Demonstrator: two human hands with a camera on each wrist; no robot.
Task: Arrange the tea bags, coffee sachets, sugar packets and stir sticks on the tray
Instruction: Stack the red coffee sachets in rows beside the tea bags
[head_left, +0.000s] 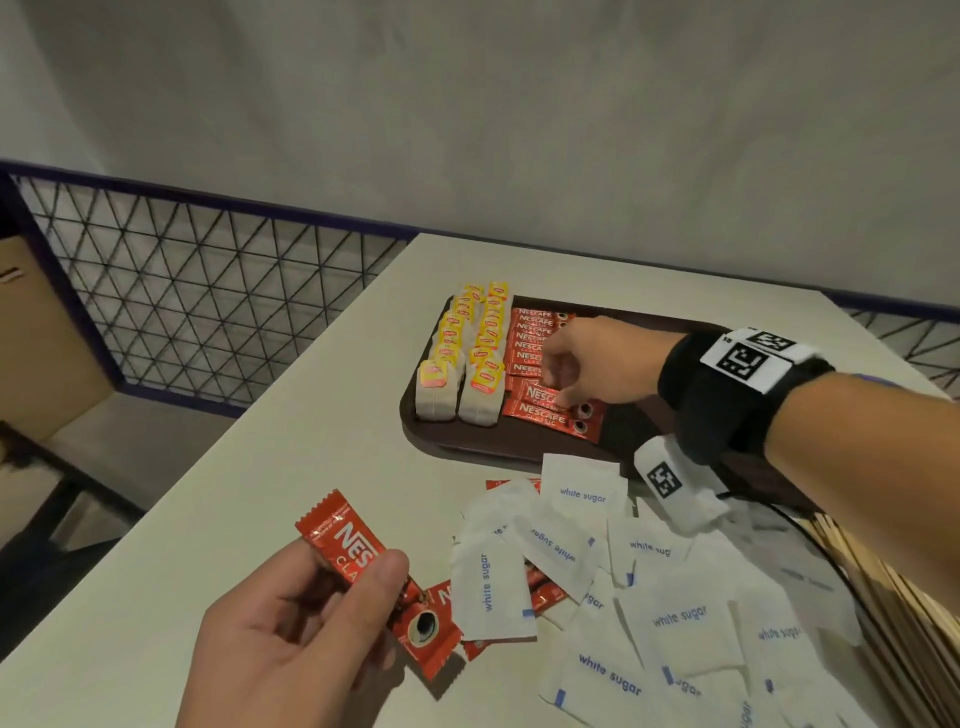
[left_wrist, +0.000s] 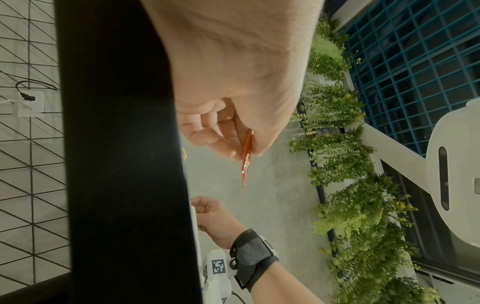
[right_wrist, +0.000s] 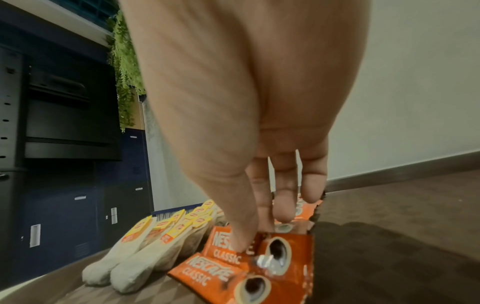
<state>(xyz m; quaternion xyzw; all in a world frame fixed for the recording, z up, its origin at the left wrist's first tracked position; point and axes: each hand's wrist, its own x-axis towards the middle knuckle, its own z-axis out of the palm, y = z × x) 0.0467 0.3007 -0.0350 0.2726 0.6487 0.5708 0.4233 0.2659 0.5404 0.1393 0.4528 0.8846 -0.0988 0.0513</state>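
A dark brown tray (head_left: 467, 447) holds two rows of yellow-tagged tea bags (head_left: 462, 364) and a row of red coffee sachets (head_left: 530, 338). My right hand (head_left: 563, 397) reaches over that row, its thumb and index finger pinching a near coffee sachet (head_left: 540, 393). In the right wrist view the right hand (right_wrist: 252, 236) has its thumb on that sachet (right_wrist: 226, 246), beside the tea bags (right_wrist: 145, 253). My left hand (head_left: 363, 577) holds another red sachet (head_left: 337, 530) above the table's front. The left wrist view shows the left hand (left_wrist: 246, 152) and this sachet (left_wrist: 245, 168) edge-on.
White sugar packets (head_left: 582, 493) lie scattered in front of the tray, with a few red sachets (head_left: 545, 595) partly under them. Wooden stir sticks (head_left: 893, 597) are piled at the right edge. A wire mesh railing (head_left: 208, 291) runs beyond the table's left edge.
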